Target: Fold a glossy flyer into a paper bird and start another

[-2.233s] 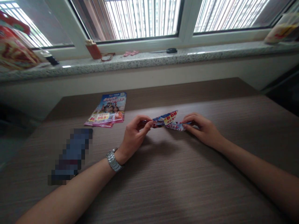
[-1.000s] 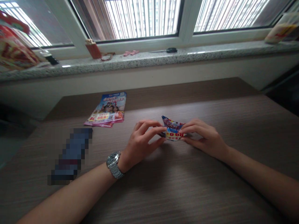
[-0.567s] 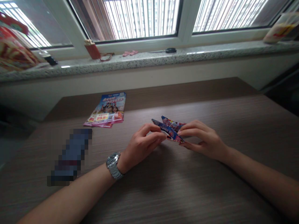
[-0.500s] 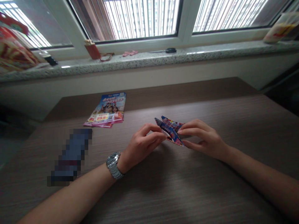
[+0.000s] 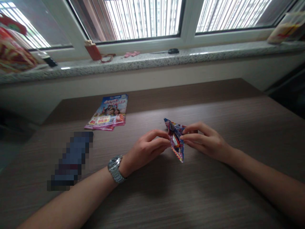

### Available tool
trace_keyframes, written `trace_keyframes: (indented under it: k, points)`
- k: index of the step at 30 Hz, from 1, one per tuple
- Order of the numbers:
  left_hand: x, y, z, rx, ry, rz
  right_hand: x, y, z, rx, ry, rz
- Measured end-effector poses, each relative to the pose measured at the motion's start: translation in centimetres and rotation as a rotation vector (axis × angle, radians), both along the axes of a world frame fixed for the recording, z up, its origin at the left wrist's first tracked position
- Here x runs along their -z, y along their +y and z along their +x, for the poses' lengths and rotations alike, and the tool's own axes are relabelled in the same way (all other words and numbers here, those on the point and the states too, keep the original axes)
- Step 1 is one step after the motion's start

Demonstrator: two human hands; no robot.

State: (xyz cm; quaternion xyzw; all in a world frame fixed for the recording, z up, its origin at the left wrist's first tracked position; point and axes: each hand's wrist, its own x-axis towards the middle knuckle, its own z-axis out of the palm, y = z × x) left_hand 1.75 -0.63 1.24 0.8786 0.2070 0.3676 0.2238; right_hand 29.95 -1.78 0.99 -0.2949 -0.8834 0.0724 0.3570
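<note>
A small folded piece of colourful printed paper (image 5: pixel 176 142), blue, red and white with pointed corners, is held just above the wooden table (image 5: pixel 214 105). My left hand (image 5: pixel 149 147), with a metal watch (image 5: pixel 116 169) on the wrist, pinches its left edge between thumb and fingers. From the other side my right hand (image 5: pixel 206 140) grips the paper, fingertips on its upper right part. Parts of the paper are hidden behind the right fingers.
A stack of printed flyers (image 5: pixel 111 111) lies at the back left, and a pixelated dark object (image 5: pixel 72 159) nearer. The granite sill (image 5: pixel 147 62) bears a red box (image 5: pixel 92 51), pink pieces (image 5: pixel 131 54), a black-handled item (image 5: pixel 173 51) and bags at both ends.
The folded paper has turned and its lower point now faces down toward me, showing more of its inside. My right fingers have shifted slightly left on it.
</note>
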Motion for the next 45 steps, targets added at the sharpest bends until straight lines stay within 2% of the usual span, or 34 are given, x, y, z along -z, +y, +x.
trace_keyframes:
  k: [8, 17, 21, 24, 29, 31, 36, 39, 45]
  points:
    - [-0.6, -0.1, -0.1, -0.021, -0.058, 0.014, -0.1, -0.2, -0.1, -0.013, 0.011, 0.036]
    - [-0.4, -0.6, 0.2, -0.047, -0.047, 0.105, -0.3, -0.3, -0.4, 0.018, -0.047, 0.103]
    - [-0.4, -0.6, 0.4, -0.082, -0.059, 0.072, -0.3, -0.4, -0.5, 0.021, -0.044, 0.113]
    - [-0.5, -0.4, 0.3, -0.102, -0.078, 0.034, -0.5, -0.4, -0.4, 0.067, 0.002, 0.102]
    - [-0.3, 0.2, 0.1, -0.117, -0.108, -0.041, -0.7, -0.2, -0.4, 0.226, 0.058, 0.136]
    - [0.0, 0.5, 0.1, -0.133, -0.131, -0.081, -0.8, 0.0, -0.4, 0.245, 0.088, 0.093]
    - [0.7, 1.1, 0.0, -0.158, -0.22, -0.259, -0.5, 0.5, -0.5, 0.148, 0.188, -0.132]
    - [0.8, 1.3, -0.1, -0.157, -0.229, -0.345, -0.1, 0.6, -0.5, 0.136, 0.234, -0.264]
    - [0.8, 1.3, -0.2, -0.174, -0.205, -0.367, 0.1, 0.6, -0.4, 0.16, 0.202, -0.261]
